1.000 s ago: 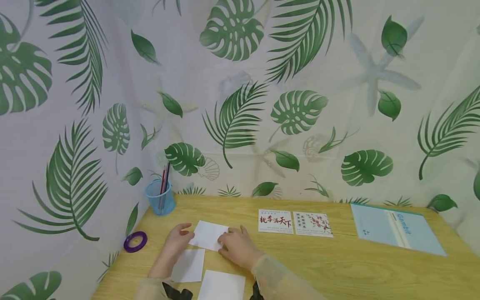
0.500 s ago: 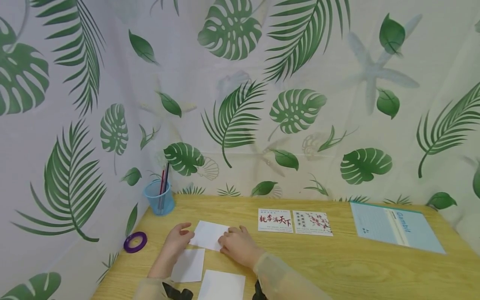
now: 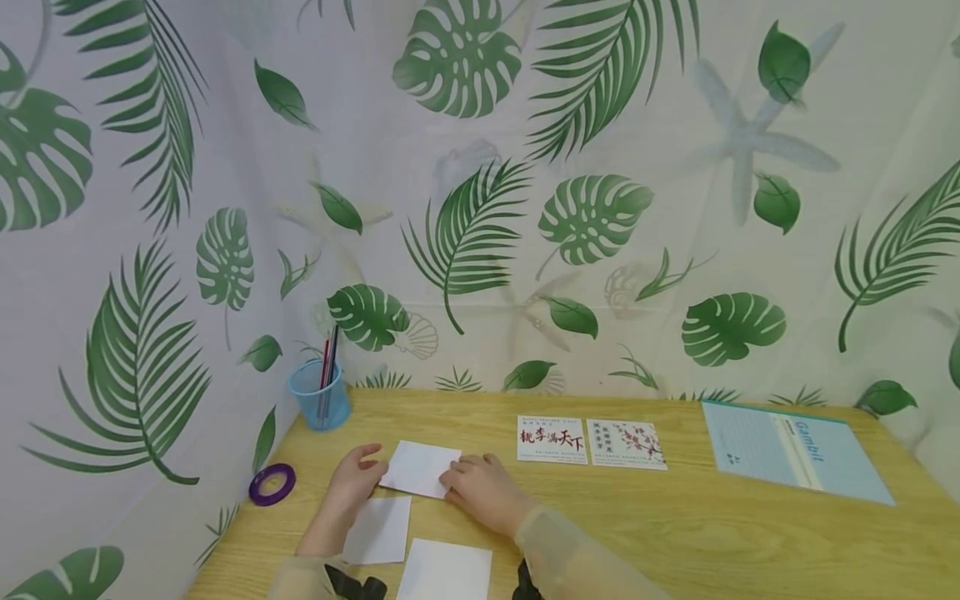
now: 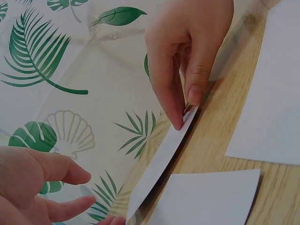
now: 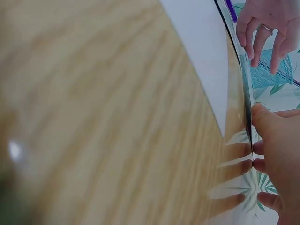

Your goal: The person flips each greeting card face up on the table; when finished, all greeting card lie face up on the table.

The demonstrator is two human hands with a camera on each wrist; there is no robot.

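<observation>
A blank white card (image 3: 420, 468) lies between my two hands. At its right edge my right hand (image 3: 483, 492) pinches it between thumb and fingers, as the left wrist view shows. In that view the card (image 4: 164, 157) is seen nearly edge-on, with a dark shadow along its side. My left hand (image 3: 352, 479) is at the card's left edge, its fingers spread and mostly straight, one fingertip right at the card's corner. Two more white cards lie nearer to me: one (image 3: 378, 533) beside my left wrist and one (image 3: 446, 571) between my forearms.
Two printed cards (image 3: 552, 439) (image 3: 627, 444) lie side by side behind my right hand. A blue notebook (image 3: 798, 454) is at the far right. On the left are a purple tape roll (image 3: 258, 492) and a blue mesh cup (image 3: 320, 408) with pencils. Leaf-patterned cloth backs the table.
My right hand has shifted slightly to the right, and the white card has slid a little the same way. My left hand is almost unmoved.
</observation>
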